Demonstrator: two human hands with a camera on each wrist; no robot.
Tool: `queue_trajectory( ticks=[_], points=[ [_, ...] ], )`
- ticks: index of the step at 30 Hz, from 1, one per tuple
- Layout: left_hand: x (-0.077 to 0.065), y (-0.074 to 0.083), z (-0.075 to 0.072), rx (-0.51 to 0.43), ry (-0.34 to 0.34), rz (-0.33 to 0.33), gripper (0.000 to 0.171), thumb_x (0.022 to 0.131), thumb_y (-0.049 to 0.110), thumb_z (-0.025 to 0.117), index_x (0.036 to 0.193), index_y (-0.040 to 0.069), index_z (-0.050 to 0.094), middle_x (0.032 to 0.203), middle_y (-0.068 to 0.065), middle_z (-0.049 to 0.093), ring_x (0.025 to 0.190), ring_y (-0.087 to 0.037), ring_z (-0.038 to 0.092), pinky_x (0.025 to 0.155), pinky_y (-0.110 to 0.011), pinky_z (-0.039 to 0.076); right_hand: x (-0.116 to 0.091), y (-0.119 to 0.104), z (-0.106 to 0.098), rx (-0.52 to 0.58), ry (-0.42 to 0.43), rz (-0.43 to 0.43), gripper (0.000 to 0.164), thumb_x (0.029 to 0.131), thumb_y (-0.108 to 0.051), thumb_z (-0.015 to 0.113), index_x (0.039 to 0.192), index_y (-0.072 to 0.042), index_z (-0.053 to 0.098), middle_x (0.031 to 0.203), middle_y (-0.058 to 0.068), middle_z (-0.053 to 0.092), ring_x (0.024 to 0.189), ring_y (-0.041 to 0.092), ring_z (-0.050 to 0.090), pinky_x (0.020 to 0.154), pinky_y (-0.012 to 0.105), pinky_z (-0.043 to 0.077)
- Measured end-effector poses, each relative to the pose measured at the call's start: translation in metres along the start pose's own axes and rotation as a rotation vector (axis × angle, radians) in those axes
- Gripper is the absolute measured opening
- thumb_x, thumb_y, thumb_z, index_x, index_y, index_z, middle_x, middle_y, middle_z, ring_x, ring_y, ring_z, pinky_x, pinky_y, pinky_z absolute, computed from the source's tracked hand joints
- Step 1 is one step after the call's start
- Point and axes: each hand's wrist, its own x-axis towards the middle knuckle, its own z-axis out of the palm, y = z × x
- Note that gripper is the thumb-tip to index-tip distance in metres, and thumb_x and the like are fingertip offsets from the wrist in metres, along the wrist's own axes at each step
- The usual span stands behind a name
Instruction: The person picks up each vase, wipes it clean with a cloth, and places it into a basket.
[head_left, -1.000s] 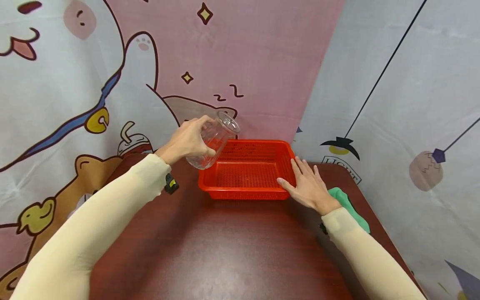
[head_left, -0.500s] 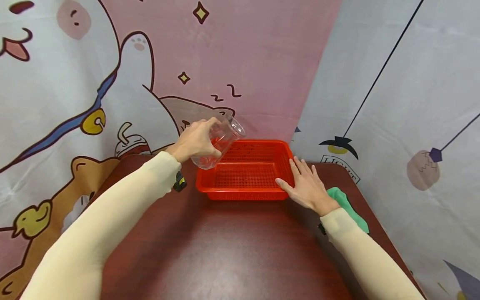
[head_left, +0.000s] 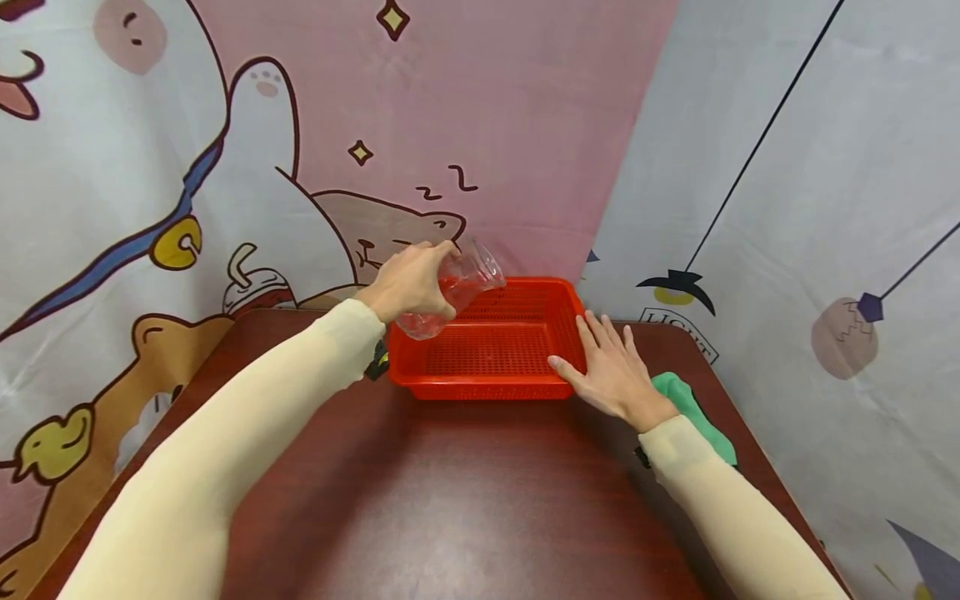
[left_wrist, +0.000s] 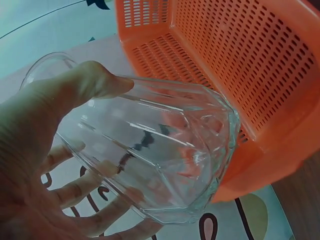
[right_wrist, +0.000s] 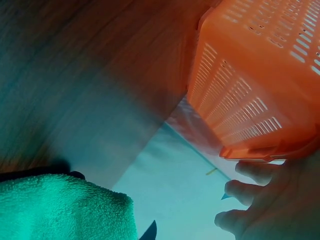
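Observation:
My left hand grips a clear glass vase with a flared mouth, held tilted over the left part of a red plastic basket. In the left wrist view the thumb lies along one side of the faceted vase and the other fingers wrap its far side. The mouth points up and right in the head view; the thick base is lower left. Fingers straight and spread, my right hand rests at the basket's right rim. The right wrist view shows its fingertips beside the basket's slotted wall.
A green cloth lies on the table's right side beside the right forearm. The basket stands near the back of the dark red-brown table. Behind and beside it hang printed cartoon curtains.
The left hand has carried the vase right, from the basket's left edge to over its inside, tipping it further. The right hand stays at the rim. The head view shifts slightly.

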Motion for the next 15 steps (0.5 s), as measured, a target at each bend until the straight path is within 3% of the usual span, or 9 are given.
queue_trajectory(
  ticks=[15],
  points=[
    [0.020,0.022,0.017,0.073,-0.078,0.011,0.088,0.053,0.041,0.092,0.131,0.027,0.053,0.115,0.001,0.057,0.104,-0.022,0.054,0.082,-0.049,0.048,0.000,-0.001,0.000,-0.014,-0.005,0.007,0.096,0.087,-0.079,0.030,0.156,-0.013,0.017,0.161,0.004,0.004,0.147,0.030,0.001,0.111,0.059,-0.006]
  ],
)
